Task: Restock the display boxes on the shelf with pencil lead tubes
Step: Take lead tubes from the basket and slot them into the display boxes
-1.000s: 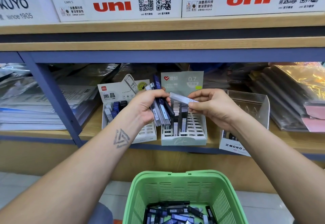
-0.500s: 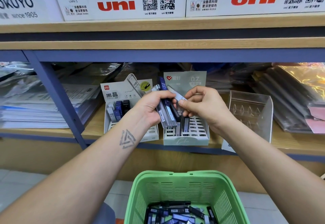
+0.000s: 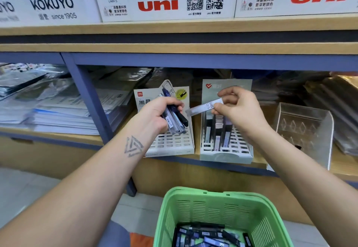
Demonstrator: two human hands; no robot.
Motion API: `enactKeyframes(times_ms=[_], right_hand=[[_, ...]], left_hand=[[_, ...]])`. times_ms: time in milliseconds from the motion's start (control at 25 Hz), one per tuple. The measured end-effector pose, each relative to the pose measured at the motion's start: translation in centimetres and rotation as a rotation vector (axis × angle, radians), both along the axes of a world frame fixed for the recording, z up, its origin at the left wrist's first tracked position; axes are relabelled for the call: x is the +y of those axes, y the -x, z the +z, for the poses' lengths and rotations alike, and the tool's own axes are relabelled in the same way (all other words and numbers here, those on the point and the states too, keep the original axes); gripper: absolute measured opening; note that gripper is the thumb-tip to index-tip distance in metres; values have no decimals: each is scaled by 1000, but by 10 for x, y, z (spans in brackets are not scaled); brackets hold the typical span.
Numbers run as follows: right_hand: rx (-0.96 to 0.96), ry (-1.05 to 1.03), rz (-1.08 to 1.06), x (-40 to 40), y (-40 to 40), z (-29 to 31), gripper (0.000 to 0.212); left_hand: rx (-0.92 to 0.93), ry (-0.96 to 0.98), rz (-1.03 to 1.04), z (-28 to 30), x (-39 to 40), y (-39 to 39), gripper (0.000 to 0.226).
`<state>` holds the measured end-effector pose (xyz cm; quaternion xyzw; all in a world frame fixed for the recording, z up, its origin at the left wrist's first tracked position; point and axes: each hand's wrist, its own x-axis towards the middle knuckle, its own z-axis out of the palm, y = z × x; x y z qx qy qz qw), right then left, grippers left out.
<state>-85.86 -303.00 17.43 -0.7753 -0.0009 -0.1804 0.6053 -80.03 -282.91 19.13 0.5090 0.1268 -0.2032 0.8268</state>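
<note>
My left hand [image 3: 158,113] grips a bundle of pencil lead tubes [image 3: 175,119], dark blue and clear, in front of the white display box [image 3: 174,146] on the lower shelf. My right hand [image 3: 239,109] pinches a single clear tube marked HB 0.5 [image 3: 205,107], held nearly level above the grey-green display box [image 3: 226,156], which holds several upright tubes in its slotted rows. A green basket [image 3: 219,204] below holds more tubes [image 3: 209,237].
A clear acrylic display box [image 3: 304,130] stands right of the grey-green one. Stacked papers and plastic sleeves [image 3: 58,109] fill the shelf at left and right. A blue post [image 3: 87,99] divides the shelf. White uni and KOKUYO boxes [image 3: 166,0] sit above.
My right hand has drawn one clear tube away from the bundle and turned it nearly level over the grey-green box. The view has shifted closer to the shelf.
</note>
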Motion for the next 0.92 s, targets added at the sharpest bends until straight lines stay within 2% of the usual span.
enactKeyframes(times_ms=[200, 280, 520, 800, 920], right_hand=[[-101, 275, 95, 64, -28, -7, 19], [-119, 356, 103, 88, -40, -19, 18], [-182, 432, 147, 145, -67, -41, 5], [-241, 667, 144, 172, -90, -62, 4], [-222, 668, 153, 175, -95, -60, 5]], left_hand=[[-9, -84, 76, -1, 59, -15, 16], [16, -109, 87, -5, 79, -17, 12], [83, -143, 132, -12, 132, -15, 16], [86, -196, 107, -11, 155, -11, 10], [79, -196, 84, -9, 156, -6, 7]])
